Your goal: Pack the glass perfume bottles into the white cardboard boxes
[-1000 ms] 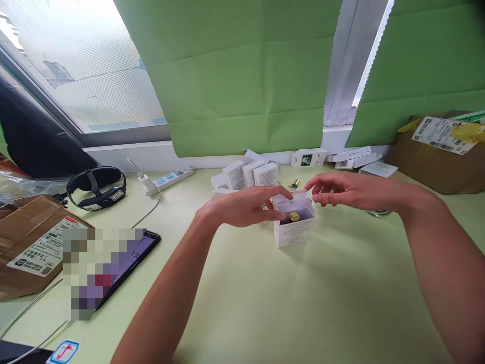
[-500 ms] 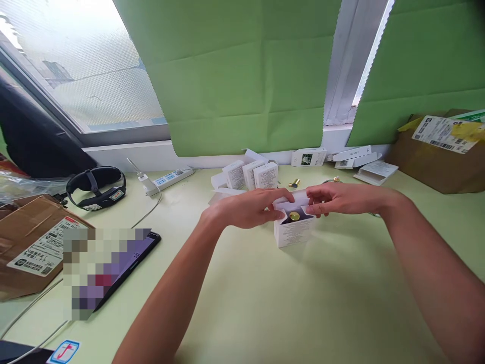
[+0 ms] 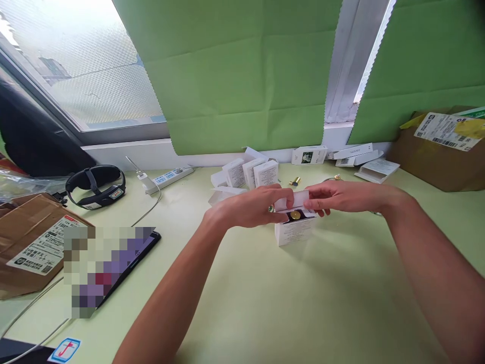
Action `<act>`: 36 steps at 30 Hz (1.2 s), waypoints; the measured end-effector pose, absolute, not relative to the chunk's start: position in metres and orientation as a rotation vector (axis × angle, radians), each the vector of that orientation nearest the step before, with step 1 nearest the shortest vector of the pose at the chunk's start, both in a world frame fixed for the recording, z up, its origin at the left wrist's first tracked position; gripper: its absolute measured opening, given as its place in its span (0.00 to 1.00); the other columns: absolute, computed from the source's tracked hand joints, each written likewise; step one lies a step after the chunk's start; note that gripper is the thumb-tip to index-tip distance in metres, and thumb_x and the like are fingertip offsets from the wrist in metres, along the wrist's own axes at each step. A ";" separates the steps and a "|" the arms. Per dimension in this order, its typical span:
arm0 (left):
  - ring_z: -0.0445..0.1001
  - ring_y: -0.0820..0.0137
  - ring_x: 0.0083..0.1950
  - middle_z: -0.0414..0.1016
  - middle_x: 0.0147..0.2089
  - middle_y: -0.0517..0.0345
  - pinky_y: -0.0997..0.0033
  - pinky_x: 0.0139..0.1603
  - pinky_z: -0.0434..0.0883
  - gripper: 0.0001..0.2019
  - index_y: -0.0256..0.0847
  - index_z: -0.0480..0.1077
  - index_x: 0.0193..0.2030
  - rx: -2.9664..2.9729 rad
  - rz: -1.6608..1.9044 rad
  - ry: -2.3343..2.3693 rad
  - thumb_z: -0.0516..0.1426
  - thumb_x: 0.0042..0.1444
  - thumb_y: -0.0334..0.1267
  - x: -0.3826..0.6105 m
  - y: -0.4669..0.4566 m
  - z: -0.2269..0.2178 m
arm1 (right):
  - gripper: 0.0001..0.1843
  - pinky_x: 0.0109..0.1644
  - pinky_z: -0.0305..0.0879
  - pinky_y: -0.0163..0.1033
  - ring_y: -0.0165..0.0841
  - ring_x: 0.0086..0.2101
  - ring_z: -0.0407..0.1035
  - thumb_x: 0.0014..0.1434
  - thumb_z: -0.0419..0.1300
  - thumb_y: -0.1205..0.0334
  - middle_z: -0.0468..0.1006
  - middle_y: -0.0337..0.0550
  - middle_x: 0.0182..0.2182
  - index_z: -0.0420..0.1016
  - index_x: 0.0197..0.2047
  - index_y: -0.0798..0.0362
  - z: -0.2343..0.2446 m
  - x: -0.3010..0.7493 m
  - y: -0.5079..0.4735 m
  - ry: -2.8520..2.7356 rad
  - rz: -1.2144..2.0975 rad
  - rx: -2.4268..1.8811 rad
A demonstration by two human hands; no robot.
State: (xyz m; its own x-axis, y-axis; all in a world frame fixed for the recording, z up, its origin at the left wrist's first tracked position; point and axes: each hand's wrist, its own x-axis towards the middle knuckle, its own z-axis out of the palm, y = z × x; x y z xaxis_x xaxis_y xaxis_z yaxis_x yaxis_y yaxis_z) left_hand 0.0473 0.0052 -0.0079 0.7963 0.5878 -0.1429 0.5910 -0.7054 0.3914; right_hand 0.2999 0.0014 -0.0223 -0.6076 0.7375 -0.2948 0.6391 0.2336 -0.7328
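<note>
A small white carton (image 3: pixel 293 231) stands upright in the middle of the pale green table (image 3: pixel 303 303), its top still gaping. Inside it shows a dark bottle with a gold cap (image 3: pixel 295 215). My left hand (image 3: pixel 252 206) grips the carton's left top edge, thumb on the lid flap (image 3: pixel 291 201). My right hand (image 3: pixel 341 196) pinches the same flap from the right and holds it low over the opening.
Several white cartons (image 3: pixel 252 173) stand behind my hands, more lie by the wall (image 3: pixel 354 154). A small gold piece (image 3: pixel 294 181) lies between them. A phone (image 3: pixel 125 263), a black headband device (image 3: pixel 94 186), a power strip (image 3: pixel 168 178) and cardboard boxes (image 3: pixel 443 151) sit around.
My right hand moved left onto the lid flap and both hands folded it down over the bottle; the flap stood upright a second ago.
</note>
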 end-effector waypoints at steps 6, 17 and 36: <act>0.69 0.67 0.51 0.68 0.53 0.54 0.69 0.47 0.66 0.14 0.50 0.65 0.58 2.526 0.149 0.818 0.50 0.68 0.44 0.046 0.003 -0.005 | 0.18 0.42 0.67 0.42 0.40 0.39 0.70 0.57 0.61 0.42 0.76 0.43 0.40 0.76 0.43 0.45 -0.030 0.299 0.005 -2.410 1.325 -1.391; 0.68 0.69 0.43 0.70 0.46 0.55 0.70 0.39 0.64 0.17 0.45 0.65 0.49 2.467 0.161 0.869 0.42 0.70 0.50 0.050 0.004 -0.008 | 0.30 0.45 0.68 0.42 0.40 0.43 0.75 0.56 0.61 0.42 0.79 0.42 0.50 0.70 0.61 0.39 -0.022 0.297 0.003 -2.388 1.328 -1.421; 0.74 0.68 0.42 0.77 0.45 0.58 0.72 0.34 0.64 0.16 0.49 0.65 0.54 2.427 0.055 0.941 0.48 0.68 0.52 0.052 0.004 -0.012 | 0.22 0.52 0.70 0.43 0.39 0.46 0.75 0.64 0.56 0.44 0.78 0.39 0.53 0.73 0.58 0.39 -0.012 0.314 -0.002 -2.299 1.376 -1.338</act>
